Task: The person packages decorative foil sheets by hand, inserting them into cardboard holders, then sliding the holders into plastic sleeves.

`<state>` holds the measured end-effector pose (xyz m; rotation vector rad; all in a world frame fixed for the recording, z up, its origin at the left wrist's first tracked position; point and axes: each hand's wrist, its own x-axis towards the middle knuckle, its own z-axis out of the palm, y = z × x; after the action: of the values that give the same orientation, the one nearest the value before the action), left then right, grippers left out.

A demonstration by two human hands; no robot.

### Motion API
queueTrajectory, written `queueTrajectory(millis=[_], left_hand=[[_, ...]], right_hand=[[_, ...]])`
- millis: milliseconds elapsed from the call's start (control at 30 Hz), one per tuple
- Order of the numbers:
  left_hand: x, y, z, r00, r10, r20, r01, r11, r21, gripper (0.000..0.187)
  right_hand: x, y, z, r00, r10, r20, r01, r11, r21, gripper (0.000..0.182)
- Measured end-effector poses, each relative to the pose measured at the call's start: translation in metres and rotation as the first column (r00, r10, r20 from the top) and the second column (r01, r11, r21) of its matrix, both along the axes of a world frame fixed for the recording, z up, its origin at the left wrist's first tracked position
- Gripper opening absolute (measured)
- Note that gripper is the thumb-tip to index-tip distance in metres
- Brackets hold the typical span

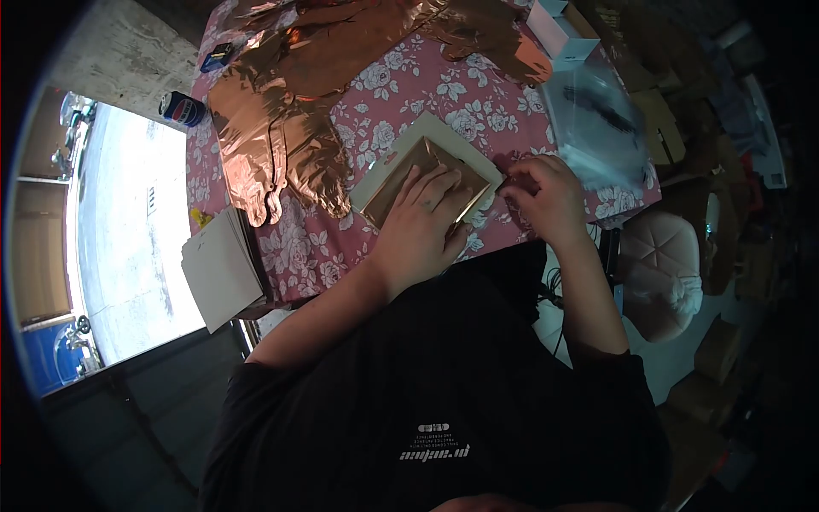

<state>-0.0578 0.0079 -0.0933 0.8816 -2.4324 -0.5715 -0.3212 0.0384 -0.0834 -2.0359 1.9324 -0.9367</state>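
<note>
A folded copper-coloured foil piece (435, 160) lies on a pale card (431, 125) with a hanging slot, tilted on the flowered tablecloth. My left hand (426, 218) rests flat on the foil, its fingers somewhat spread. At the card's right corner is my right hand (548, 194), thumb and index finger bent close together; whatever lies between them is too small to make out. Clear plastic seems to lie on the cloth below the card, between my hands.
Large copper foil pieces (256, 128) cover the table's left and far side. A stack of cards (223, 269) sits at the left edge, a blue can (182, 109) beyond it. Clear plastic bags (593, 128) and a white box (563, 32) are at right.
</note>
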Motion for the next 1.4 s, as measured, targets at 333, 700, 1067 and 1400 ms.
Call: queueTrajectory(millis=[333,700,1067,1400], left_hand=[[0.002,0.002,0.002,0.998,-0.043,0.051,0.042,0.999,0.002,0.05],[-0.037,-0.07,0.021,0.945,-0.181,0.274,0.231,0.959,-0.162,0.048],[-0.004,-0.115,0.073,0.937,-0.344,0.055,0.342,0.938,0.051,0.033],[0.06,-0.096,0.092,0.846,0.348,-0.404,0.14,0.586,0.798,0.019]], right_hand=[[0.0,-0.009,0.009,0.999,-0.032,-0.006,0.032,0.995,0.095,0.034],[0.042,0.086,-0.012,0.784,-0.242,0.572,0.104,0.959,0.263,0.019],[0.054,0.107,0.006,0.542,-0.234,0.807,0.066,0.969,0.236,0.043],[0.036,0.026,0.017,0.244,-0.02,0.969,-0.136,0.989,0.054,0.069]])
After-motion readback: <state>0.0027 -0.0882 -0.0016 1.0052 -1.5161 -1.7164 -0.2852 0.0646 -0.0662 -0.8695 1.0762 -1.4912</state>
